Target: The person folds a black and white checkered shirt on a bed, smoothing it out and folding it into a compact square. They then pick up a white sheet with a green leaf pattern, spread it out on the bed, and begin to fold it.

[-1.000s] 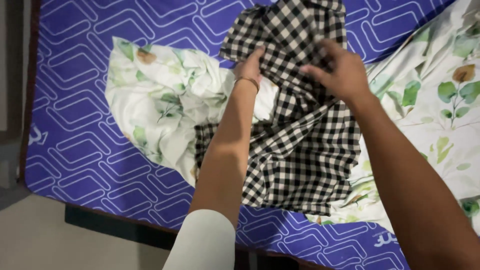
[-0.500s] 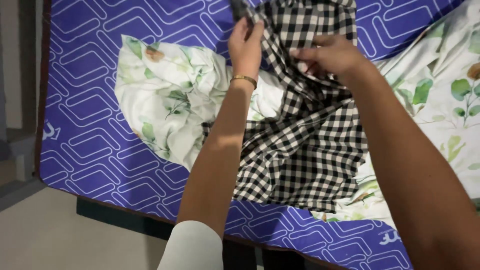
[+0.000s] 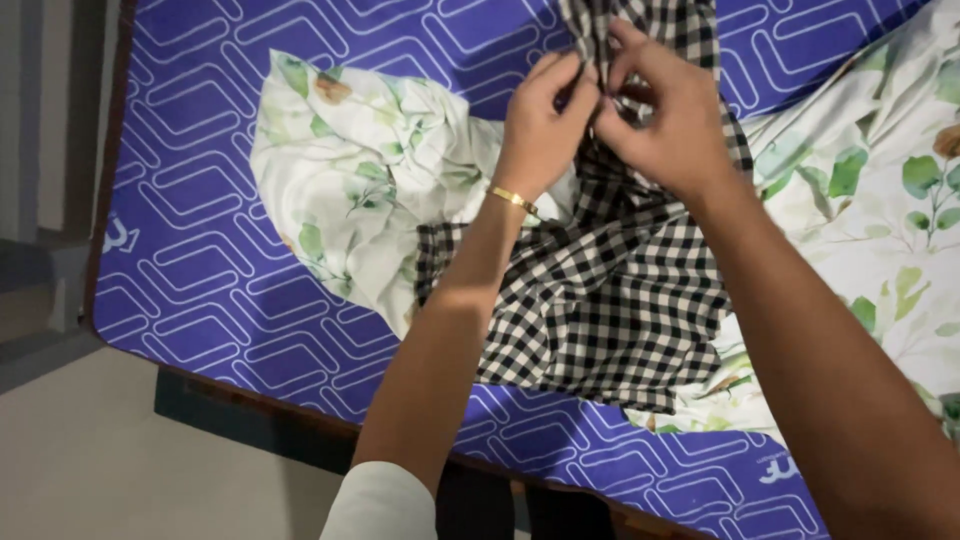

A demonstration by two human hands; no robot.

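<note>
Now I see both hands drawn together since a moment ago, my left hand (image 3: 540, 125) and right hand (image 3: 665, 120) pinching the checked cloth's (image 3: 610, 300) gathered top edge above the mattress (image 3: 200, 270), so the bunching looks further along.

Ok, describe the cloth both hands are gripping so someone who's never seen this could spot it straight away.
Start at the blue mattress with white line pattern. Two pale leaf-printed sheets lie on it, and between them sits the black-and-white checked cloth, pinched near its top edge by the left hand and right hand. It is the only checked, dark fabric there.
</note>
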